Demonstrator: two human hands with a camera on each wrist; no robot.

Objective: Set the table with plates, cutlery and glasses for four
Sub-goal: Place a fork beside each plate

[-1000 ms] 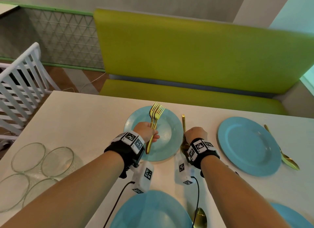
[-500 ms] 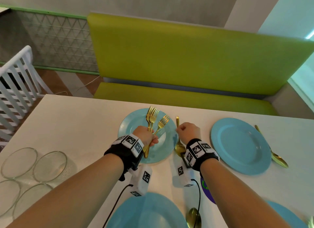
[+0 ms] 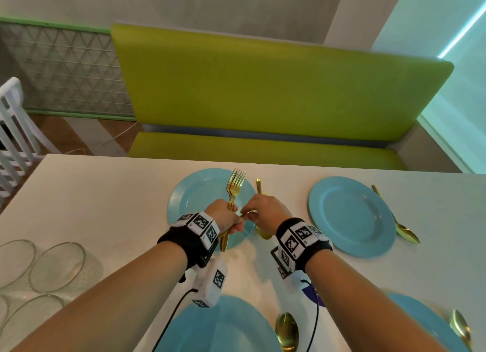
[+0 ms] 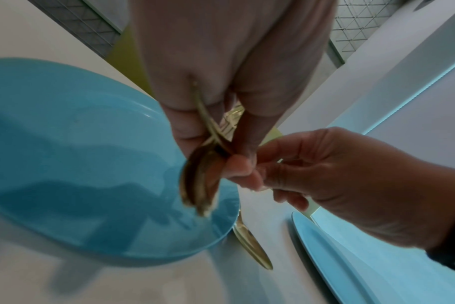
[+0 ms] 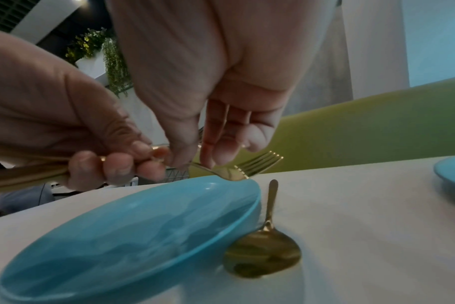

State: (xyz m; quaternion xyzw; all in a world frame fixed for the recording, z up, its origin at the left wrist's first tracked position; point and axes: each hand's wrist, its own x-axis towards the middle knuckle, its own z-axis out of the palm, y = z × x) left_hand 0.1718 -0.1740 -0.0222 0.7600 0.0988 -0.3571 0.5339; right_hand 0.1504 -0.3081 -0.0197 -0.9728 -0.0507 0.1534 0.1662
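My left hand [image 3: 229, 221] grips a bundle of gold forks [image 3: 234, 184] by the handles, tines pointing away, above the far-left blue plate [image 3: 192, 202]. In the left wrist view the handle ends [image 4: 199, 185] stick out below the left hand [image 4: 221, 152]. My right hand [image 3: 248, 213] has reached across and pinches one fork [image 5: 237, 172] at its neck between thumb and fingers [image 5: 179, 152], over the plate's rim [image 5: 247, 185]. A gold spoon [image 5: 262, 253] lies on the table just right of this plate.
The far-right plate [image 3: 352, 217] has a spoon [image 3: 399, 225] beside it. Two more blue plates [image 3: 223, 328] [image 3: 426, 322] with spoons [image 3: 287, 330] [image 3: 460, 328] sit at the near edge. Several glass tumblers [image 3: 56, 266] stand at the left. A green bench [image 3: 263, 89] runs behind the white table [image 3: 105, 194].
My right hand left the spoon beside the plate and moved left to the forks, taking hold of one. The left hand stayed above the plate with its bundle.
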